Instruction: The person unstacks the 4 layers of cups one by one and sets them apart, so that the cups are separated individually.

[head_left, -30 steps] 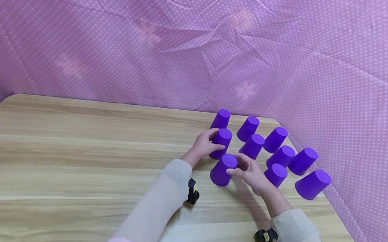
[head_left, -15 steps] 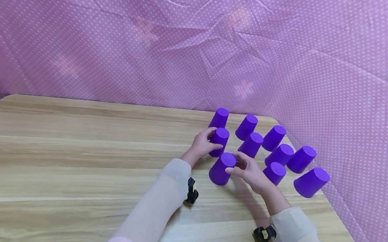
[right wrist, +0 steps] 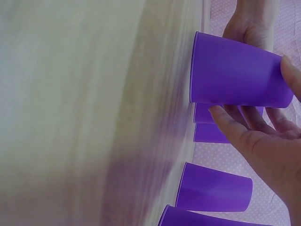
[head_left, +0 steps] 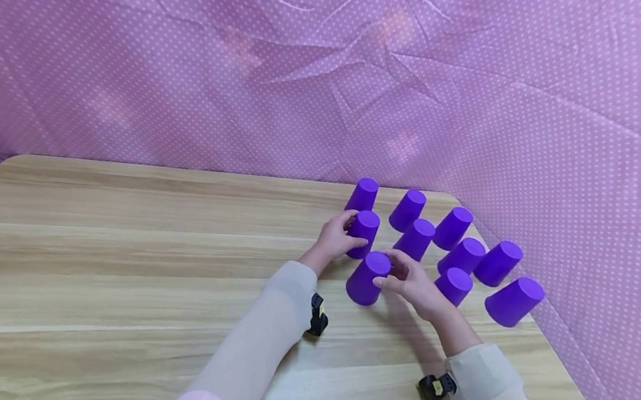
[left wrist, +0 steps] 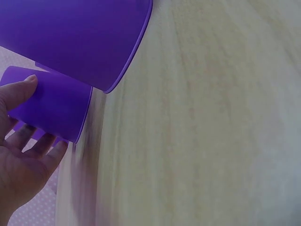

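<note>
Two upside-down purple plastic cups are in the hands in the head view. The left hand (head_left: 335, 236) grips the farther cup (head_left: 364, 227), thumb on its near side and fingers behind it. Around the right side of the nearest cup (head_left: 365, 284) curl the thumb and fingers of the right hand (head_left: 416, 289). In the left wrist view the left thumb lies on its cup (left wrist: 54, 106), with the nearest cup large above. Seen from the right wrist, the right hand (right wrist: 270, 153) holds its cup (right wrist: 235, 73) with the rim down close to the tabletop.
More upside-down purple cups stand right of and behind the hands, among them one at the far left (head_left: 362, 195), one beside the right hand (head_left: 454, 286) and one near the table's right edge (head_left: 515, 302). Pink dotted cloth (head_left: 333, 95) hangs behind the wooden table (head_left: 109, 254).
</note>
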